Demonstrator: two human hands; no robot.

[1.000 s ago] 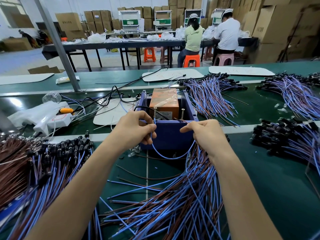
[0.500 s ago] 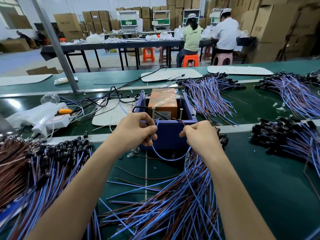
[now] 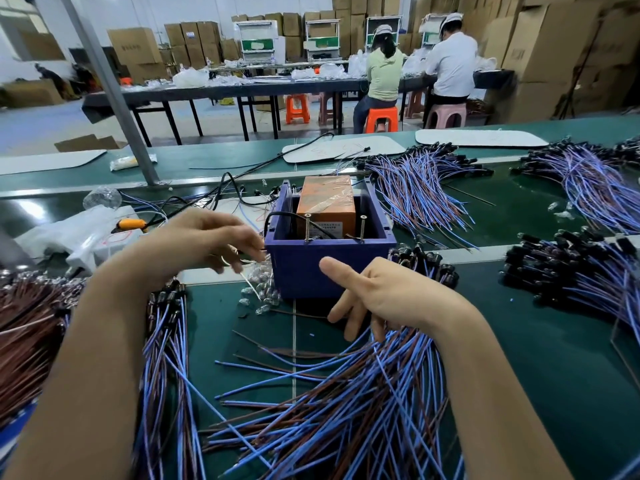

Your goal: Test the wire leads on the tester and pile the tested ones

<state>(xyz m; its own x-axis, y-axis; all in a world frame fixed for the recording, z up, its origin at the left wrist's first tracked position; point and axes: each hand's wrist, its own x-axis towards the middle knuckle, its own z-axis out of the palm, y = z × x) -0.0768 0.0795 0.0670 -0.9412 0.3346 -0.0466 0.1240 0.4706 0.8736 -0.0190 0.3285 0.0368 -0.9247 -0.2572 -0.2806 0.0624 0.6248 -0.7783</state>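
Right hand (image 3: 391,299) near tester (image 3: 301,271), over leads (image 3: 346,417)

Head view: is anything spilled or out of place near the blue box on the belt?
Yes: small clear parts lie scattered loose on the green belt at the left front corner of the blue box, in no tray or heap. They look spilled; what they are is too small to tell.
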